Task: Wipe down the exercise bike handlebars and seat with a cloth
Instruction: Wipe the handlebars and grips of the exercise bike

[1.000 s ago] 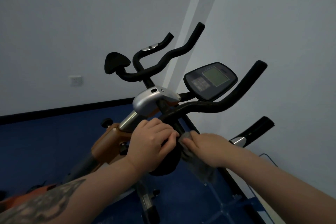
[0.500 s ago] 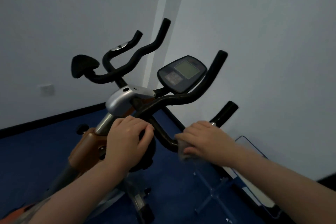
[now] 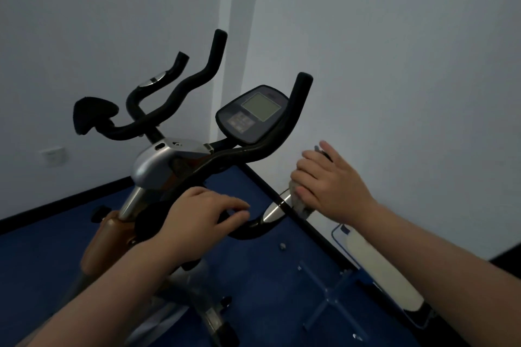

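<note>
Head view: left hand (image 3: 197, 214) grips near handlebar (image 3: 248, 229), steadying; right hand (image 3: 327, 180) wraps cloth (image 3: 300, 205) round right grip, wiping.

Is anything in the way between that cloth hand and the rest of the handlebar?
Nothing visible. The right hand already presses the cloth on the lower right grip; the bar runs bare to the left hand.
</note>
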{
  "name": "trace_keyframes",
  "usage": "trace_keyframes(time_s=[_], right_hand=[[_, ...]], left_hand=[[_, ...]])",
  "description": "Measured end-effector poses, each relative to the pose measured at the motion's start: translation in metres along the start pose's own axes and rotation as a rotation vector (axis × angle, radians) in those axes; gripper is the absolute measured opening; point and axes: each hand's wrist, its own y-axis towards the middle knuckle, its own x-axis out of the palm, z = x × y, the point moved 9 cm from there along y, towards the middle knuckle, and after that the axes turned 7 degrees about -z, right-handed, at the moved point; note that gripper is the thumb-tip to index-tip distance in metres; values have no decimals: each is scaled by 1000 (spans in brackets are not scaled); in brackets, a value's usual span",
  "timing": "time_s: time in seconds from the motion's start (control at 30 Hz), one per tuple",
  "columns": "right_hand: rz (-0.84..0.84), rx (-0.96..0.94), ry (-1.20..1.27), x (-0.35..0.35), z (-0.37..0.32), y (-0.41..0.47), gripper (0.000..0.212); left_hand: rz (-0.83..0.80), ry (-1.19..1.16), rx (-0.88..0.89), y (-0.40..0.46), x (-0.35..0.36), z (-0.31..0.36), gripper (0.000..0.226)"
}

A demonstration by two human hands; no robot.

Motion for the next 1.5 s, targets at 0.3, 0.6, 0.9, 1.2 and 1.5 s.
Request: trace_keyframes(time_s=[0.3, 0.6, 0.9, 1.2, 1.5], right_hand=[[92, -220, 21, 7, -14, -1, 28], [294, 12, 304, 15, -33, -8, 24], [374, 159, 361, -3, 17, 1, 24], [307, -174, 255, 9, 4, -3, 29], [277, -195, 386, 9, -45, 6, 27]], left_hand=[[-158, 175, -31, 5, 15, -1, 73], [-144, 103, -131, 3, 11, -4, 68], [-131, 8, -234, 0, 6, -9, 57], [-24, -41, -302, -5, 0, -11, 54], [-15, -3, -247, -10, -2, -8, 49]])
